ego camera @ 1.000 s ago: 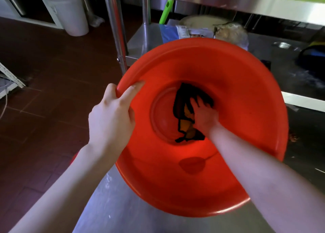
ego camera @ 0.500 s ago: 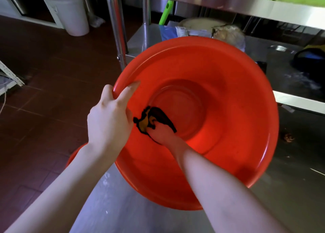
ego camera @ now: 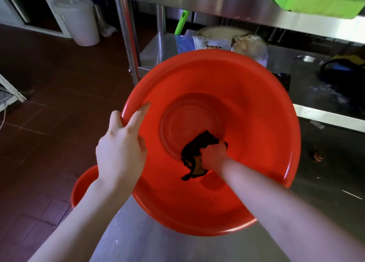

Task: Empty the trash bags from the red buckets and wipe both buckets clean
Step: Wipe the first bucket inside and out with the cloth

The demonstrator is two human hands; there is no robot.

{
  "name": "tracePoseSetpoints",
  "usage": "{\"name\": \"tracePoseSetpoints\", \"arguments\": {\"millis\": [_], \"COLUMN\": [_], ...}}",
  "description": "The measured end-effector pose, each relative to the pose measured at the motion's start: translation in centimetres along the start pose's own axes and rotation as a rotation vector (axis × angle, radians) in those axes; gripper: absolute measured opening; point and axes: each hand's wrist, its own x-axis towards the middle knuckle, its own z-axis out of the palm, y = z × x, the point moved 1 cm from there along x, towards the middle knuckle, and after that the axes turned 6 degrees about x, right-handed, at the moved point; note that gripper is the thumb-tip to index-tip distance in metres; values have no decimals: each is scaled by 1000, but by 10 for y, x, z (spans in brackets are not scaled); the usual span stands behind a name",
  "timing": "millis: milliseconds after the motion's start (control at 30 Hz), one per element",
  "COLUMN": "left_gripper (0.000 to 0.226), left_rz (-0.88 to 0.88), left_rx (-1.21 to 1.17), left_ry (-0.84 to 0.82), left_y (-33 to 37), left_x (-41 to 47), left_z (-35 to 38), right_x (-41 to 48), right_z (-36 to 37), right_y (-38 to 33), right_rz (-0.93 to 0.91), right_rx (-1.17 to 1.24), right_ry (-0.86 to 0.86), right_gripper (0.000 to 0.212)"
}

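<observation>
A shiny metal table point(ego camera: 150, 242) fills the bottom of the view, and its near end is cut off by the picture's edge. On it sits a big red bucket point(ego camera: 256, 123), tipped so its open mouth faces the camera. Its bottom rim hangs close to the table's left edge. A second red bucket point(ego camera: 83, 184) peeks out low on the left; most of it is hidden behind the left arm and the big bucket.

The left hand point(ego camera: 120, 155) grips the big bucket's left rim, fingers curled over the edge and one finger lying flat inside. The right hand point(ego camera: 213, 157) is deep inside, closed in a fist around a dark rag point(ego camera: 197, 145) with a yellow part, pressed on the inner wall just below the round bottom. The fist hides part of the rag.

Brown floor point(ego camera: 49, 103) lies open to the left.
</observation>
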Motion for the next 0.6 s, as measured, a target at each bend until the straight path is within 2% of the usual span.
{"name": "tracePoseSetpoints", "arguments": {"millis": [100, 133, 200, 267, 300, 467, 600], "left_gripper": [75, 74, 74, 75, 75, 76, 75], "left_rz": [1, -1, -8, -9, -10, -58, -59], "left_rx": [-2, -6, -12, -13, -15, -31, -12], "left_ry": [-19, -21, -25, -25, -22, -7, -10], "left_y": [-4, -5, -3, -1, -1, -2, -2], "left_x": [1, 2, 1, 0, -1, -3, -2], "left_z": [-1, -1, -1, 0, 0, 0, 1], "right_x": [22, 27, 31, 34, 36, 61, 76], "right_z": [-19, -22, -30, -46, -52, -63, -55], "right_y": [30, 35, 45, 40, 37, 17, -38], "right_rz": [42, 83, 136, 147, 140, -65, -344], "right_rx": [20, 96, 139, -99, -135, 25, 11], "right_ry": [60, 80, 102, 155, 194, 442, 437], "right_gripper": [48, 50, 60, 76, 83, 94, 91]}}
